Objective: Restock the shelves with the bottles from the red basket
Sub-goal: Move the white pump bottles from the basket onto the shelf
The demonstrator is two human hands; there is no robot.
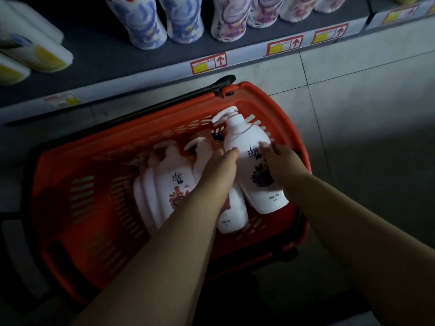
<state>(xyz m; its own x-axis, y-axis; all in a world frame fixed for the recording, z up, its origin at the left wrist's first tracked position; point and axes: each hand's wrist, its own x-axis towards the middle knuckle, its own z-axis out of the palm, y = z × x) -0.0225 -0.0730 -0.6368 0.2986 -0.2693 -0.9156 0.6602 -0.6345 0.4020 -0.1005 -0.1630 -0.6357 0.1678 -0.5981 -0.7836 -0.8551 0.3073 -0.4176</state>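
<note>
- Both hands are down in the basket [270, 102], which sits on the floor [364, 102] just in front of the shelf [106, 57].
- The bottle [237, 135], white with a purple flower, is at the basket's right end. It is tilted, pump toward the shelf, base near the rim.
- The right hand [283, 165] is on the bottle's right side, fingers [266, 145] curled over the shoulder. That is a real hold.
- The left hand [219, 175] has its thumb against the bottle's left side. The rest of the hand is hidden, so it cannot be told whether it grips this bottle or only steadies it.
- More pink bottles [174, 182] lie packed to the left, one partly under the left hand.
- This looks like the lift-out, with plenty of stock left in the basket.
- To do it well, the person should probably keep the grip low on the body and not on the pump, which could twist or pop.
- The bottle should come straight up so its base clears the rim without dragging a neighbour.
- It then needs to be turned upright before it reaches the shelf.
- The purple-flowered shelf bottles [230, 22] look like the match, so it likely belongs beside them, label facing front.
- The light is dim and the picture soft, so the label text cannot be read.
</note>
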